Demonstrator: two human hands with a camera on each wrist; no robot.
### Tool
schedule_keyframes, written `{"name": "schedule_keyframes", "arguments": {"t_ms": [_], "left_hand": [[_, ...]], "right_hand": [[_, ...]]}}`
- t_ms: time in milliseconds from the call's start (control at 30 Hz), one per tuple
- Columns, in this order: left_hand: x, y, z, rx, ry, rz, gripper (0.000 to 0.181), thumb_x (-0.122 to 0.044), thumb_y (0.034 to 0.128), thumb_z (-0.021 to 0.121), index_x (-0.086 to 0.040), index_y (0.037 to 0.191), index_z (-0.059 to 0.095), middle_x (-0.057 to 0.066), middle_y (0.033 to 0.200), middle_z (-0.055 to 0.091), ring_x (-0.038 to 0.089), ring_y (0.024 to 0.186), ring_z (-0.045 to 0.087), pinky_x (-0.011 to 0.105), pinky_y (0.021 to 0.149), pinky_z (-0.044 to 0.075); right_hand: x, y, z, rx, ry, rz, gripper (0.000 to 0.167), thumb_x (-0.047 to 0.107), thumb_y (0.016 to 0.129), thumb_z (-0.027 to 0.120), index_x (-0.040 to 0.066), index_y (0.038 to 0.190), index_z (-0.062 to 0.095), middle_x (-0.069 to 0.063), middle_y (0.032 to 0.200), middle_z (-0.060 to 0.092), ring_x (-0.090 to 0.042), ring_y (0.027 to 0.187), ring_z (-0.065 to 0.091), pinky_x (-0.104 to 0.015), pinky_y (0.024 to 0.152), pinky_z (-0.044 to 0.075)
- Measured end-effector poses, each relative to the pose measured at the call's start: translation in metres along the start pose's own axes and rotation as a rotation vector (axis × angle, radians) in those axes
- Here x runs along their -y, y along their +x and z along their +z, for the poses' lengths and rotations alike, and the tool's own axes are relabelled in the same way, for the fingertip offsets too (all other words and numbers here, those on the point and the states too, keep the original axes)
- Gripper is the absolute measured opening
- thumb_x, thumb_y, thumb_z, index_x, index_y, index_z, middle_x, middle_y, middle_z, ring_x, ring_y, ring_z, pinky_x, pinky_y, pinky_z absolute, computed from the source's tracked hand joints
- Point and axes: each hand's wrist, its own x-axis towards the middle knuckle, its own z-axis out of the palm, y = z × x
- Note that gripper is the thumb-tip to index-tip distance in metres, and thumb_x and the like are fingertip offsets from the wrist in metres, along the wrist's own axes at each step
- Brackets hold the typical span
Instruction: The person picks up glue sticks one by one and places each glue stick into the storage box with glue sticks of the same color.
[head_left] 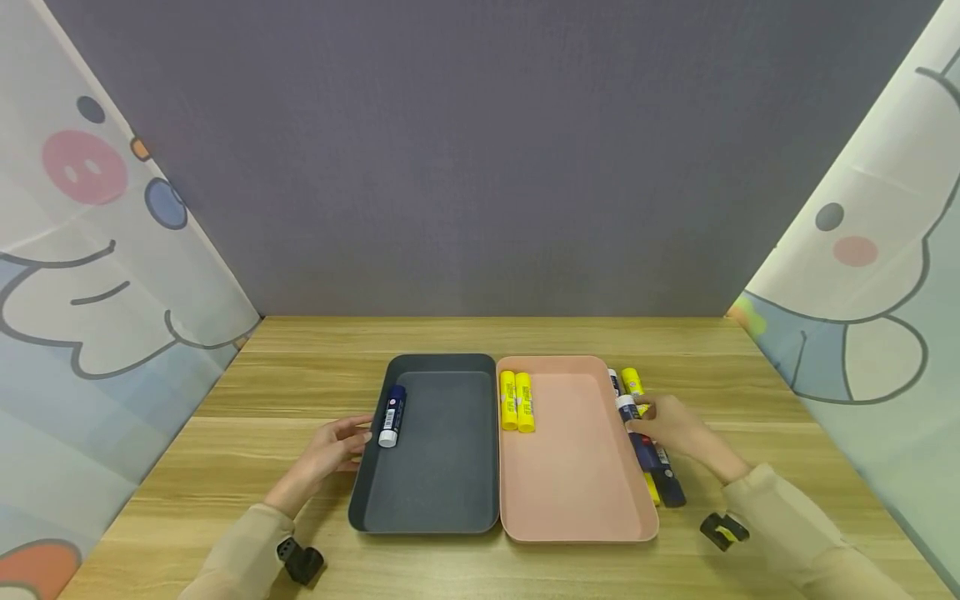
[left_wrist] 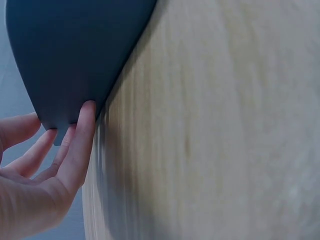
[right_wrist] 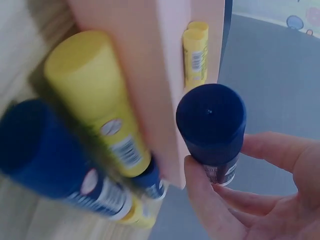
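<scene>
In the head view my right hand is just past the right edge of the pink tray. Thumb and fingers pinch a dark blue glue stick, lifted beside the tray wall in the right wrist view. My left hand touches the left rim of the dark grey tray with extended fingers. One blue glue stick with a white end lies inside the grey tray. Two yellow glue sticks lie side by side at the pink tray's left wall.
Several more glue sticks lie on the wooden table along the pink tray's right side, among them a yellow one and a blue one. A grey panel rises behind, with cartoon-printed sheets on both sides.
</scene>
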Motion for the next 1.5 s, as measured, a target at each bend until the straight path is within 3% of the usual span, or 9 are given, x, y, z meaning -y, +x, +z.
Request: {"name": "schedule_keyframes", "arguments": {"t_ms": [267, 533, 1000, 1267, 1500], "left_hand": [[0.000, 0.000, 0.000, 0.007, 0.003, 0.006, 0.043, -0.008, 0.0880, 0.050, 0.007, 0.126, 0.040, 0.022, 0.110, 0.054, 0.022, 0.085, 0.060, 0.039, 0.069, 0.050], [0.001, 0.000, -0.001, 0.024, -0.006, 0.018, 0.044, -0.008, 0.0874, 0.049, 0.009, 0.126, 0.039, 0.023, 0.109, 0.054, 0.022, 0.085, 0.059, 0.039, 0.069, 0.050], [-0.003, -0.002, -0.001, 0.021, -0.005, 0.015, 0.045, -0.008, 0.0882, 0.049, 0.010, 0.127, 0.037, 0.024, 0.111, 0.052, 0.019, 0.082, 0.059, 0.038, 0.067, 0.050], [-0.003, -0.002, -0.001, 0.021, -0.004, 0.013, 0.045, -0.008, 0.0880, 0.050, 0.010, 0.127, 0.038, 0.023, 0.110, 0.052, 0.018, 0.082, 0.059, 0.038, 0.068, 0.050], [-0.002, -0.002, -0.001, 0.021, -0.005, 0.015, 0.044, -0.007, 0.0877, 0.050, 0.010, 0.127, 0.038, 0.024, 0.110, 0.052, 0.019, 0.083, 0.059, 0.038, 0.068, 0.050]], "right_hand": [[0.019, 0.008, 0.009, 0.004, 0.028, -0.049, 0.052, 0.012, 0.080, 0.060, -0.016, 0.120, 0.043, -0.006, 0.064, 0.050, -0.016, 0.048, 0.051, -0.028, 0.045, 0.043], [0.037, 0.016, 0.016, 0.033, 0.095, -0.051, 0.052, 0.012, 0.079, 0.061, -0.013, 0.121, 0.043, -0.012, 0.085, 0.057, -0.013, 0.055, 0.052, -0.033, 0.054, 0.049], [0.070, 0.034, 0.034, 0.028, 0.169, -0.131, 0.047, 0.006, 0.077, 0.062, -0.015, 0.117, 0.046, -0.013, 0.076, 0.053, -0.013, 0.056, 0.053, -0.034, 0.054, 0.051], [0.089, 0.037, 0.045, 0.031, 0.138, -0.103, 0.047, 0.010, 0.077, 0.064, -0.006, 0.119, 0.050, -0.009, 0.076, 0.056, -0.013, 0.054, 0.054, -0.033, 0.055, 0.051], [0.102, 0.043, 0.055, 0.103, 0.228, -0.057, 0.046, 0.009, 0.078, 0.063, -0.005, 0.120, 0.049, -0.009, 0.079, 0.058, -0.014, 0.058, 0.055, -0.034, 0.060, 0.051]]}}
